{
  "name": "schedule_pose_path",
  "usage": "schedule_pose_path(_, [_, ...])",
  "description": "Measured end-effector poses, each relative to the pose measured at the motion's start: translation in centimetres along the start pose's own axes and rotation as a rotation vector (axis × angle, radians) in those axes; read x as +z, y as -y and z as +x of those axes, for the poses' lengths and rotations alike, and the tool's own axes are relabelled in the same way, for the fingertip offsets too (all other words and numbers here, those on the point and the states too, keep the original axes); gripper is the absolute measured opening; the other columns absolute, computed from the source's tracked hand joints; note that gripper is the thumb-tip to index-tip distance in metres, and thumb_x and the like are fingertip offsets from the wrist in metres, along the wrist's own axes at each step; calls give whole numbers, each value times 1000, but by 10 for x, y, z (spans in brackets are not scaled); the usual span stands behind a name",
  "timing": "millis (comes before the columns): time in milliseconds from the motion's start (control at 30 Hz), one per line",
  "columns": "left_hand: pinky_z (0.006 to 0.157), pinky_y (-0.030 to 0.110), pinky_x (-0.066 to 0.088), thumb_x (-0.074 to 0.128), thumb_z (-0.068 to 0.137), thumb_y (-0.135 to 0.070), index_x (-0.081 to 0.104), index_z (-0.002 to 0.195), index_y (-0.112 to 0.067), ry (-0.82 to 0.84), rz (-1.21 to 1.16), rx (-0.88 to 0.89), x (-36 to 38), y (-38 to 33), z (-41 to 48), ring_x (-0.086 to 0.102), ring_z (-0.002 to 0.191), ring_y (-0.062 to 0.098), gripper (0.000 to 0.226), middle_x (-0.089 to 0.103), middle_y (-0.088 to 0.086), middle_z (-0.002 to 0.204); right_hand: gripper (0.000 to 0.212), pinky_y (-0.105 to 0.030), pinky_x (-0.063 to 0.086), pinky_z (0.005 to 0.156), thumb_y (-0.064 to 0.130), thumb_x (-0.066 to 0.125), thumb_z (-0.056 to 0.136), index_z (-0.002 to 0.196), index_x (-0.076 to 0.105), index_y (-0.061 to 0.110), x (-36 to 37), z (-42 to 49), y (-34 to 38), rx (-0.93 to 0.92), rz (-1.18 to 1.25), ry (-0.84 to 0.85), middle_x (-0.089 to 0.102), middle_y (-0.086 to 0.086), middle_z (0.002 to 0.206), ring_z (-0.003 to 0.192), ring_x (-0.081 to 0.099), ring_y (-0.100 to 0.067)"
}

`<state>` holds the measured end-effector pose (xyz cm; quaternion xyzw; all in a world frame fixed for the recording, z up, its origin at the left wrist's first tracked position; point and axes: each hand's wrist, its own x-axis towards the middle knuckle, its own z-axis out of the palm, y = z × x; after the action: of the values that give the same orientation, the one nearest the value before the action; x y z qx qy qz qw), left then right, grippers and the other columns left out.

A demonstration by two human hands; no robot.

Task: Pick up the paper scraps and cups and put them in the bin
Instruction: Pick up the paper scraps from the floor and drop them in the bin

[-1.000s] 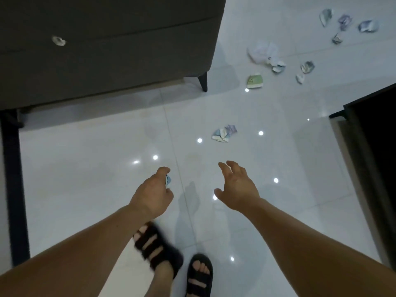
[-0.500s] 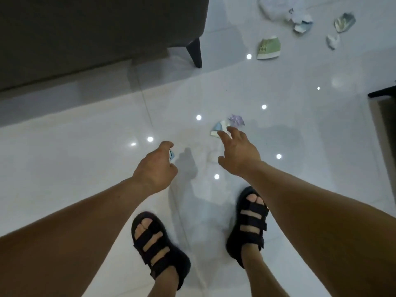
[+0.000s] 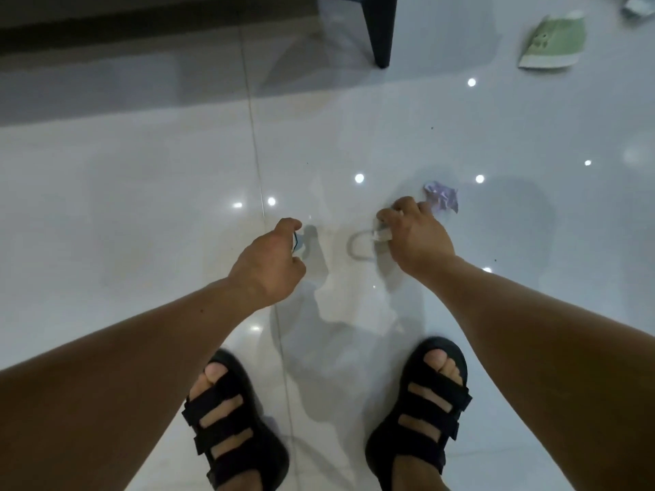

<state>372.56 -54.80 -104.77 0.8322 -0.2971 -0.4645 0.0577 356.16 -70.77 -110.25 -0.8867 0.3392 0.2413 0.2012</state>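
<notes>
Right hand (image 3: 414, 239) has dropped from open reach to the floor and now pinches a pale scrap (image 3: 382, 236), purple scrap (image 3: 443, 198) just beside its fingertips; left hand (image 3: 271, 258) stays clenched on a blue-edged scrap (image 3: 297, 241); green cup (image 3: 553, 40) well apart, bin unseen, so collecting continues.

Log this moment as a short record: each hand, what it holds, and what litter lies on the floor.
left hand: grips a small blue-edged scrap
right hand: down at the floor, pinches a white scrap
purple scrap: crumpled, on the floor just beyond the right hand's fingers
green cup: flattened, on the floor at far upper right
bin: not in view
</notes>
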Motion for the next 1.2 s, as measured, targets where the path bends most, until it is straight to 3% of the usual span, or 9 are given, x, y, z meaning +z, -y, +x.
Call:
schedule_pose_path(167, [78,27,39,55,90,-16,30,144,-23,-20,-31,-31,-49,-16,-49,49,90,22,60,55,10,123,47,-32,43,86,9,56,88,134,53,19,-56,-45,35,-100,117,26,44,-6,138,120,44,-27])
schedule_pose_path(367, [75,28,41,54,90,-15,30,143,-24,-108,-105,-53,-154,-46,-154,52,86,23,59,56,8,114,40,-17,24,81,22,69,83,123,62,21,-193,-111,95,-174,262,-33,51,-1,129,112,54,-20])
schedule_pose_path(500, [73,27,40,52,90,-14,30,143,-23,-175,-148,-49,-230,-60,-247,51,84,22,58,57,7,110,48,-19,39,85,37,75,80,123,60,21,-290,-168,144,-245,342,-56,51,2,124,105,54,-15])
schedule_pose_path(633, [74,28,41,51,90,-12,29,144,-24,-270,-204,-109,-297,-67,-347,54,89,25,59,58,10,120,51,-25,43,91,55,64,84,128,54,30,-372,-228,196,-291,264,-52,48,8,128,107,50,-11])
schedule_pose_path(767, [76,28,40,49,90,-11,28,145,-22,-384,-242,-143,-344,-76,-448,56,98,29,59,57,11,125,45,-22,39,88,47,65,86,126,57,26,-433,-290,249,-425,164,-31,51,4,124,109,53,-16])
schedule_pose_path(967, [70,29,44,50,93,-10,28,144,-24,-644,-351,-298,-350,-86,-587,54,82,22,58,60,10,117,48,-28,46,87,54,62,87,127,57,29,-491,-377,323,-754,-27,26,54,4,121,104,56,-17])
schedule_pose_path(1200, [80,32,44,48,88,-12,31,140,-26,-865,-482,-554,-299,-77,-740,56,106,31,57,55,9,129,49,-27,40,84,55,61,86,127,57,29,-519,-486,405,-1128,-196,47,53,3,120,107,55,-19])
